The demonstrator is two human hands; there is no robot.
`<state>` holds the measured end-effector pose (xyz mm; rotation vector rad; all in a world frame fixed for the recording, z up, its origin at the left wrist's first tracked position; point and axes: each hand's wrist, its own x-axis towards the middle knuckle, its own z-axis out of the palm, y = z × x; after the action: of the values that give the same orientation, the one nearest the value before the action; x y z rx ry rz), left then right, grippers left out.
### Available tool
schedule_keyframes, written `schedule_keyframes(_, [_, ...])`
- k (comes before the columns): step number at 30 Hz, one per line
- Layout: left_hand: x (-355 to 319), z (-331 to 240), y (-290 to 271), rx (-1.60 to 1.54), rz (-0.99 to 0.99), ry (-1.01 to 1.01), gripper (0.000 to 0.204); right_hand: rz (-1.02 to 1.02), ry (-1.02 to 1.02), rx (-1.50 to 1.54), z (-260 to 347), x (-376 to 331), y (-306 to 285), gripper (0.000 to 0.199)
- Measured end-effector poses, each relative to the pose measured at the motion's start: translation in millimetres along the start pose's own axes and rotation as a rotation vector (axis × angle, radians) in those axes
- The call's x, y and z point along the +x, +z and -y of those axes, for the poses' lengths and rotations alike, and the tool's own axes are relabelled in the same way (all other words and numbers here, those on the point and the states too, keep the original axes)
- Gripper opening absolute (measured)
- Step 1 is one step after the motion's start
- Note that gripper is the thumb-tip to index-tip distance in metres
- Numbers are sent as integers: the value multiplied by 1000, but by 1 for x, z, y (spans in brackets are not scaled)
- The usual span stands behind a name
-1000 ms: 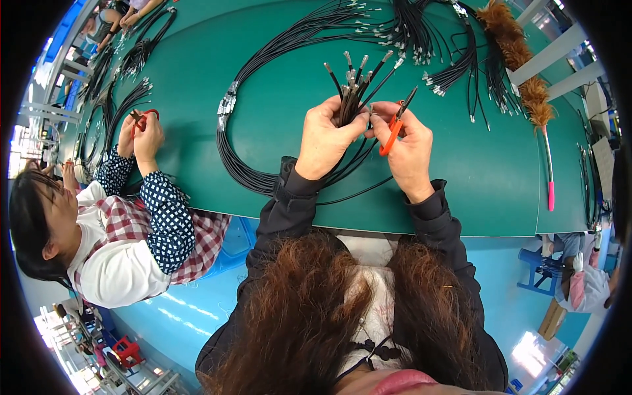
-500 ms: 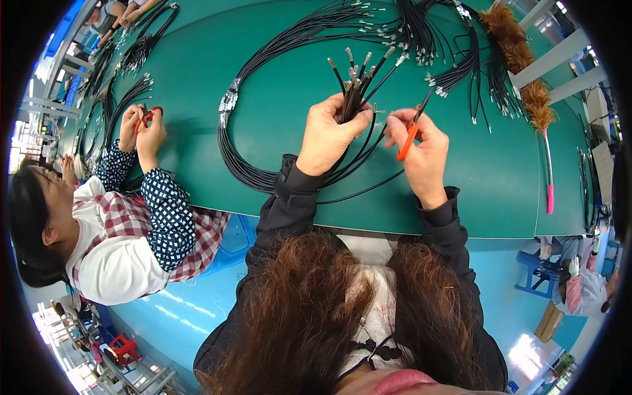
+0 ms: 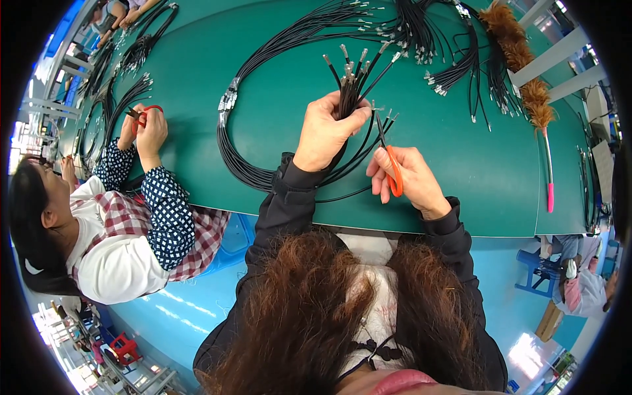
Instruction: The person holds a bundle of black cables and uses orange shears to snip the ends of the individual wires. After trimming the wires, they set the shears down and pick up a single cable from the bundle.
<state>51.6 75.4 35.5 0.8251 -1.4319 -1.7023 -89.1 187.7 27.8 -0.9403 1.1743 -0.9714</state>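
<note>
My left hand (image 3: 327, 133) is closed around a bunch of black cables (image 3: 351, 99), whose stripped, silvery ends fan out above the fingers. From that hand the cables loop left in a wide curve, bound with a silvery wrap (image 3: 228, 99). My right hand (image 3: 411, 176) grips scissors with orange handles (image 3: 395, 172), their dark blades pointing up toward several loose cable ends (image 3: 390, 121) beside the bunch. Whether the blades touch a cable I cannot tell.
More black cable bundles (image 3: 454, 72) with pale connectors lie at the far side of the green table (image 3: 487, 174). A brown feather duster (image 3: 536, 105) rests at the right. At the left a co-worker (image 3: 125, 230) holds red-handled scissors (image 3: 141, 117).
My right hand has come down and left, and the scissors now point up beside the cable ends. Several loose ends now show there. My left hand has barely moved.
</note>
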Motion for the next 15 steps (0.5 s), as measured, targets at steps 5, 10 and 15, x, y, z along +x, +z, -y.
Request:
schedule_keyframes(5, [0,-1,0,20,4,-1,13,24,-6,-2,2,3,-1,48])
schedule_keyframes(10, [-1,0,-2,6,20,-1,14,30,-37,46,-2,4,-2,51])
schedule_keyframes(15, [-2,-1,-1,11,14,0,14,41,-31,18,-1,3,-1,53])
